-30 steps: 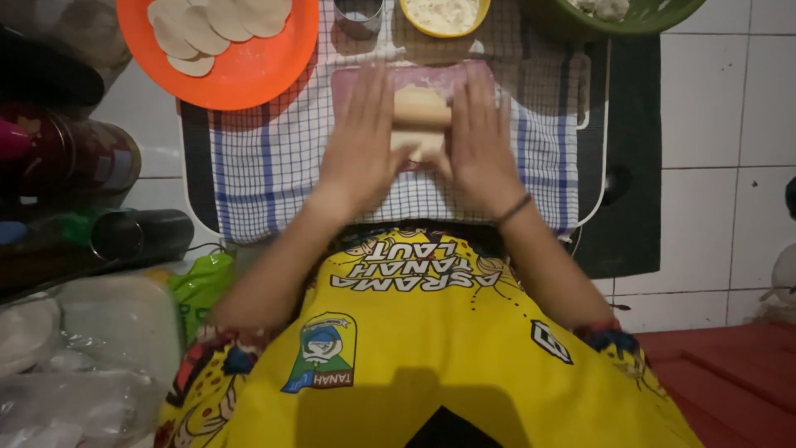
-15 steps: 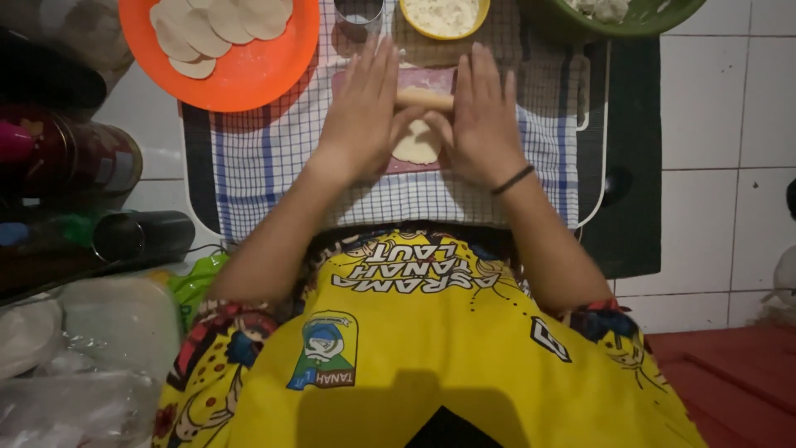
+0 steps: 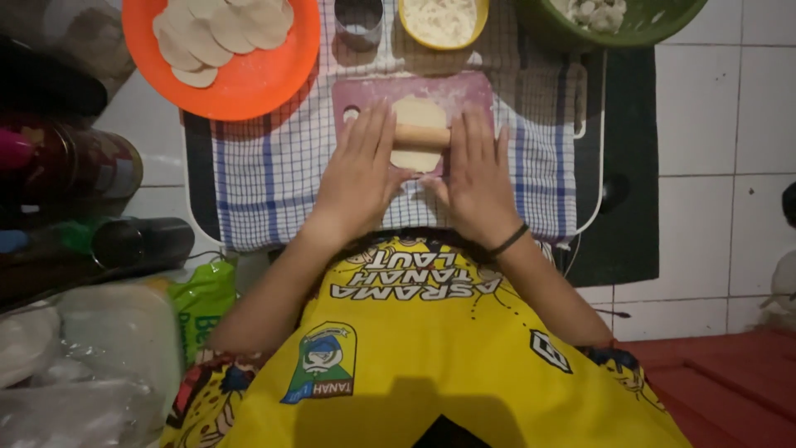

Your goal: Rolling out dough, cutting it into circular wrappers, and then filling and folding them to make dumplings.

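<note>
Both hands lie flat, fingers stretched out and together, palms pressing down on a short wooden rolling pin [image 3: 421,136] that runs crosswise between them: the left hand [image 3: 361,176] covers its left end and the right hand [image 3: 476,176] covers its right end, neither curled around it, so the pin is pinned under open palms instead of being gripped. Only the middle stretch of the pin shows between the two hands. Under it lies a pale round of dough [image 3: 418,133], flattened, with its upper edge showing above the pin and its lower edge below. The dough rests on a small pink cutting board [image 3: 464,90] with a hole near its left corner. The board sits on a blue-and-white checked cloth [image 3: 274,174] spread over a white tray-like board whose rim shows at the sides. A dark band circles the right wrist. Beyond the board, at the far edge of the cloth, stand a round metal cutter ring [image 3: 359,20] and, just beside it to the right, a yellow bowl [image 3: 442,20] of white flour. Further right is a green bowl [image 3: 663,21] holding pale lumps. To the far left, an orange plate [image 3: 249,79] carries several rolled dough discs, overlapping. The surface beneath is white tile [image 3: 713,124].
</note>
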